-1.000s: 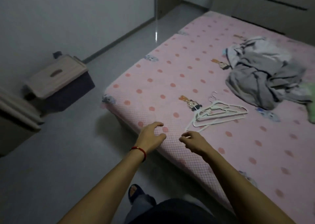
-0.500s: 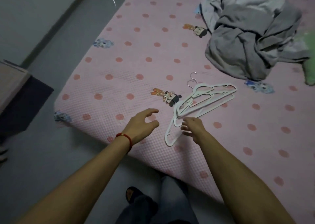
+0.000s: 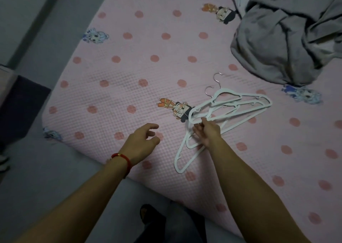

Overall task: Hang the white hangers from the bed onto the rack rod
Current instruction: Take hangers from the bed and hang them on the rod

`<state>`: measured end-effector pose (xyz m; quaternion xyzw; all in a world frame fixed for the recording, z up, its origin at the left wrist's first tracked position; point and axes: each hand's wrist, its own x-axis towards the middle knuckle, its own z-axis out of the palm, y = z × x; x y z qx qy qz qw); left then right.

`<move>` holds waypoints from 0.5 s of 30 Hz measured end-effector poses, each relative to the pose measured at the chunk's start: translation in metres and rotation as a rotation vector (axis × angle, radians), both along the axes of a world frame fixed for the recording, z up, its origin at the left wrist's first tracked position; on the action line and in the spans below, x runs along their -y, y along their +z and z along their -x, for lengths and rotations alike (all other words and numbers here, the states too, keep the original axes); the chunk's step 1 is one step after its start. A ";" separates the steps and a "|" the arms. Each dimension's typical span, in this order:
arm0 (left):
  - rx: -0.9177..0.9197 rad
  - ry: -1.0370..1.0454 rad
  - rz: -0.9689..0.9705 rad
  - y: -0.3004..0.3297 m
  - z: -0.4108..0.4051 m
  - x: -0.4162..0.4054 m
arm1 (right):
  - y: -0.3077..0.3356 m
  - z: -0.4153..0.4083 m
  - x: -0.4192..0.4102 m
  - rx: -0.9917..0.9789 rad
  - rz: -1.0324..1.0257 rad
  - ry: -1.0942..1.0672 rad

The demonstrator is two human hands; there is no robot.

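Head view looks down on a bed covered by a pink waffle-textured sheet [image 3: 148, 98] printed with darker pink dots and small cartoon figures. Near the bed's close edge lies a loose pile of white plastic hangers with thin metal hooks [image 3: 231, 107], overlapping one another; their hooks point toward the far side of the bed, and one hanger juts out of the pile toward the person. The right hand [image 3: 207, 133] rests on the near part of this pile, its fingers [image 3: 199, 131] reaching over the white bars and touching them; whether they pinch a bar or only lie on it cannot be told. The left hand [image 3: 141, 143] hovers over the sheet to the left of the hangers, apart from them, its fingers [image 3: 151, 127] loosely curled and spread, holding nothing. A red cord bracelet [image 3: 123, 159] circles the left wrist. A heap of crumpled grey fabric [image 3: 281, 35] sits farther back on the right, apart from the hangers. Grey floor [image 3: 46, 187] shows on the left, with a dark box [image 3: 16, 102] at the frame's left edge.
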<state>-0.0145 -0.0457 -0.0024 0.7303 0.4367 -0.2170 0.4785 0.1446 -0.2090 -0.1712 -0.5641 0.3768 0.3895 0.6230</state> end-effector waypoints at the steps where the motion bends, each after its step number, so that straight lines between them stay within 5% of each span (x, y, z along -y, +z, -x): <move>1: 0.007 0.000 -0.004 0.003 -0.004 0.000 | 0.008 0.001 0.001 0.035 -0.045 -0.015; 5: 0.088 0.045 -0.025 0.019 -0.025 -0.001 | 0.043 0.012 0.008 0.125 -0.204 0.065; 9: 0.143 0.133 -0.012 0.036 -0.037 -0.003 | 0.081 0.031 0.013 0.128 -0.363 0.380; 15: 0.222 0.635 0.087 0.074 -0.004 -0.030 | 0.151 0.067 -0.018 -0.013 -0.670 0.906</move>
